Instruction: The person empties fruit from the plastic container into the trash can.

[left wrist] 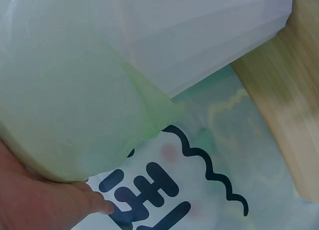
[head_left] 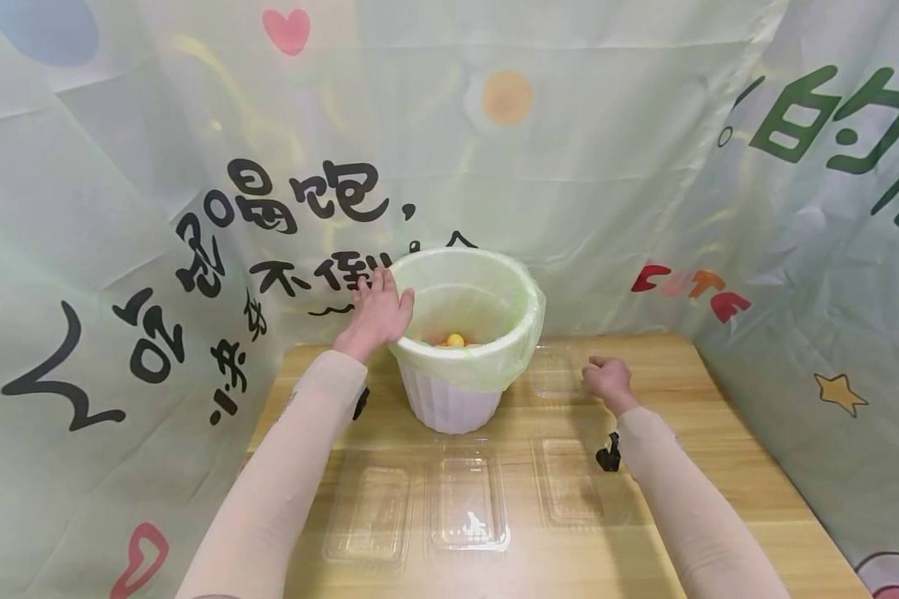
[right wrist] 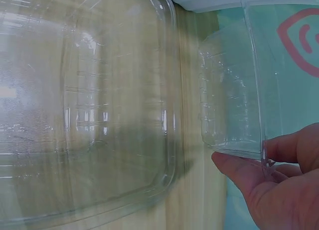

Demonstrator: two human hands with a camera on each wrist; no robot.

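Observation:
A white ribbed bin (head_left: 449,408) with a thin green bag (head_left: 520,353) folded over its rim stands at the middle of the table. My left hand (head_left: 376,316) lies at the left side of the bin's rim, fingers extended; in the left wrist view its fingers (left wrist: 97,202) show beside the bag. To the bin's right, my right hand (head_left: 608,381) pinches the edge of a clear plastic tray (right wrist: 232,100) between thumb and fingers. That tray is tilted up in the right wrist view. Inside the bin a small orange-yellow ball (head_left: 455,340) shows; the rest of its contents is mostly hidden.
In front of the bin, three more clear containers lie in a row: a left one (head_left: 370,520), a middle one (head_left: 468,503) and a right one (head_left: 569,482). Printed cloth (head_left: 434,108) walls in the wooden table (head_left: 667,374) at the back and both sides.

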